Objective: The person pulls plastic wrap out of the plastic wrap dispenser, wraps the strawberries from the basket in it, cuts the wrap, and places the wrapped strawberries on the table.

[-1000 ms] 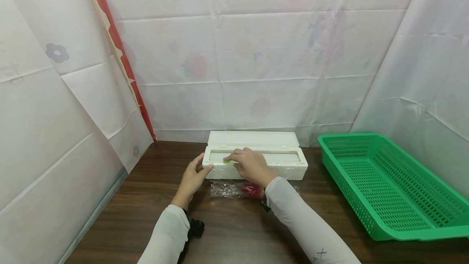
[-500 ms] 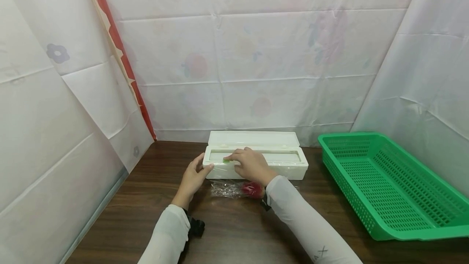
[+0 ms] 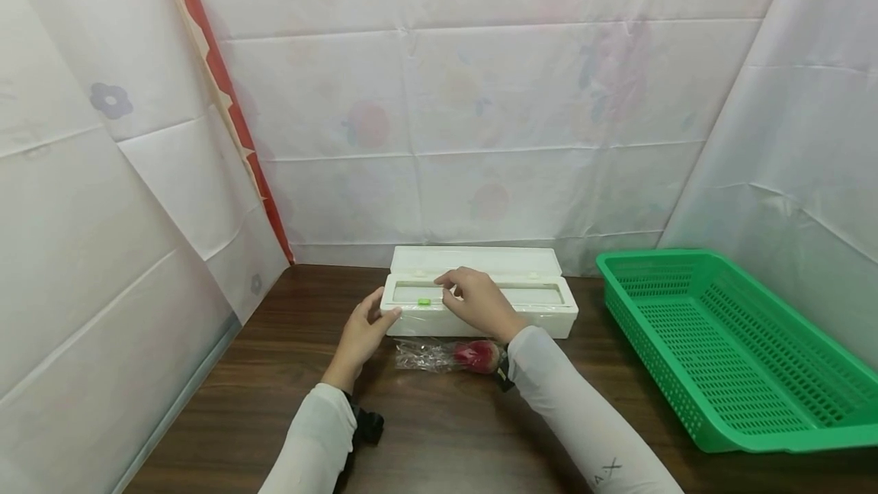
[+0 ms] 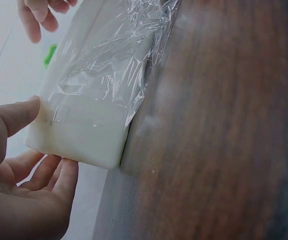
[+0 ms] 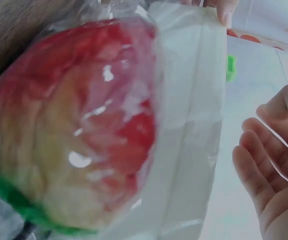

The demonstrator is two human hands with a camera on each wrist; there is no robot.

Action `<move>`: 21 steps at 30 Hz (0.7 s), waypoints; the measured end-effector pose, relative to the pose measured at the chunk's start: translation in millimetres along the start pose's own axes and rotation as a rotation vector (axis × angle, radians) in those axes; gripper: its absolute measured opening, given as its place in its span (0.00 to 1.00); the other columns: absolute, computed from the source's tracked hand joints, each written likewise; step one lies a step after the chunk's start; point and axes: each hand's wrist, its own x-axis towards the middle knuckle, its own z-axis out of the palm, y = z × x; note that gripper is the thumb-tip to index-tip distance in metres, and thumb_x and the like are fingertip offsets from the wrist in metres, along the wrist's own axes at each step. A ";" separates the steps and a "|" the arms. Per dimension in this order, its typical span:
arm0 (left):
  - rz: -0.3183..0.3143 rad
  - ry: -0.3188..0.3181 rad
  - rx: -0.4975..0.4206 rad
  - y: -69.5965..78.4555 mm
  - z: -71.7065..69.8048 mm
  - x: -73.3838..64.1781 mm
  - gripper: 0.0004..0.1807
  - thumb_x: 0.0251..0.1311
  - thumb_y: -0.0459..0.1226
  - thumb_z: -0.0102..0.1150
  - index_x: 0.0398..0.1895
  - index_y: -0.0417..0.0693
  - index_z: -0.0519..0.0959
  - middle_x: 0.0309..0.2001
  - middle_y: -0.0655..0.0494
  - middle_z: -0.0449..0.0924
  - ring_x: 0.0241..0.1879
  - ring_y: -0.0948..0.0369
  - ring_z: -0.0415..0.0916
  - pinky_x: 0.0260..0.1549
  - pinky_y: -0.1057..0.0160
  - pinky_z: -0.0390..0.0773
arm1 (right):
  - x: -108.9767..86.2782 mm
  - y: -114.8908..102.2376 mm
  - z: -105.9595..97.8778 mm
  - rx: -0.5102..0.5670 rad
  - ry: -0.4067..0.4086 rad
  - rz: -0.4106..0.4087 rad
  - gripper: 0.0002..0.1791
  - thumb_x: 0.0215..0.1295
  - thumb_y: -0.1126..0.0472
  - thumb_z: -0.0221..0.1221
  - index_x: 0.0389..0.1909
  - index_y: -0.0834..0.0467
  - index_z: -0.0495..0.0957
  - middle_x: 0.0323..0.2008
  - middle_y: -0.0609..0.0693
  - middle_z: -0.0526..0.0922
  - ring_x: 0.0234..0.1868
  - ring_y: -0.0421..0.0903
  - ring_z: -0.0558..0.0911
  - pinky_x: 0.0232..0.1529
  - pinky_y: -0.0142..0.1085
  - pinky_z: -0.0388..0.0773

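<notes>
A long white cling film dispenser (image 3: 507,320) stands on the table, its lid (image 3: 476,259) tipped back and clear film over its front. My left hand (image 3: 361,332) grips its left end; in the left wrist view the thumb (image 4: 21,114) presses the front edge and the fingers curl at the end wall. Along the front rim sits a small green slider (image 3: 424,302). Just right of it hovers my right hand (image 3: 480,303), fingers loosely bent around nothing. In front of the dispenser lies a red rose (image 3: 476,357) in clear wrap, large in the right wrist view.
To the right stands a green perforated plastic basket (image 3: 652,368) on the dark wooden table (image 3: 439,437). White printed sheeting (image 3: 480,120) closes off the back and both sides, with a red strip (image 3: 233,105) at the left corner.
My right hand has let go of the green slider and moved slightly right and up, so the slider now shows. The left hand has stayed at the dispenser's left end.
</notes>
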 end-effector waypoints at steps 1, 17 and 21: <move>0.000 0.000 0.000 0.0 0.0 -0.1 0.40 0.58 0.52 0.59 0.70 0.50 0.56 0.68 0.45 0.57 0.62 0.50 0.60 0.56 0.45 0.70 | 0.6 -0.8 0.0 0.004 0.005 0.004 0.12 0.63 0.61 0.52 0.44 0.54 0.81 0.38 0.45 0.82 0.32 0.35 0.75 0.33 0.33 0.79; 0.004 -0.012 -0.015 0.3 0.0 -0.1 0.40 0.58 0.52 0.59 0.70 0.49 0.56 0.68 0.44 0.58 0.62 0.50 0.60 0.57 0.46 0.69 | 3.1 -27.6 24.4 -0.116 0.044 -0.062 0.16 0.54 0.51 0.66 0.39 0.58 0.80 0.33 0.50 0.81 0.35 0.42 0.75 0.36 0.35 0.80; 0.002 -0.004 -0.009 0.5 -0.2 0.1 0.39 0.58 0.51 0.59 0.70 0.50 0.57 0.68 0.44 0.58 0.62 0.50 0.60 0.57 0.47 0.70 | 2.6 -28.1 25.7 -0.145 0.055 -0.059 0.15 0.54 0.52 0.66 0.37 0.58 0.80 0.32 0.50 0.80 0.35 0.42 0.75 0.36 0.36 0.80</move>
